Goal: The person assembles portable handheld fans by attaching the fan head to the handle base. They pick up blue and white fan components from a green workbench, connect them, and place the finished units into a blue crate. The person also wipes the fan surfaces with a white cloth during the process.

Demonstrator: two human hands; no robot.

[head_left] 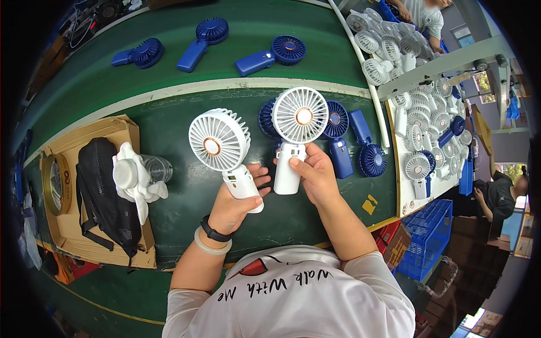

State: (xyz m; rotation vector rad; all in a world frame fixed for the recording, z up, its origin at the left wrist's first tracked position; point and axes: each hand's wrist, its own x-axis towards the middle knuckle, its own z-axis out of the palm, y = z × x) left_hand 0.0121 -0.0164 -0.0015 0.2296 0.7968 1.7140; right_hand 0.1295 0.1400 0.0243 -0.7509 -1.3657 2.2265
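Observation:
My left hand (236,200) is closed round the handle of a white handheld fan (218,141), which tilts to the left. In my right hand (316,172) is a second white handheld fan (300,115), nearly upright, with my thumb on its handle just under a small display. Both fans have round slatted heads with copper-ringed centres. Behind the right-hand one, blue handheld fans lie on the green table: one (265,119) is mostly hidden, another (338,135) is beside it, and a third (369,149) lies head toward me.
Three blue fans (197,48) lie on a green belt (315,25) beyond a pale rail. At left, a cardboard tray (132,132) holds a black mesh bag (101,186), a tape roll and a cloth-wrapped bottle. Many white fans (420,121) crowd the right. Blue crates (425,236) stand below. Other people are at right.

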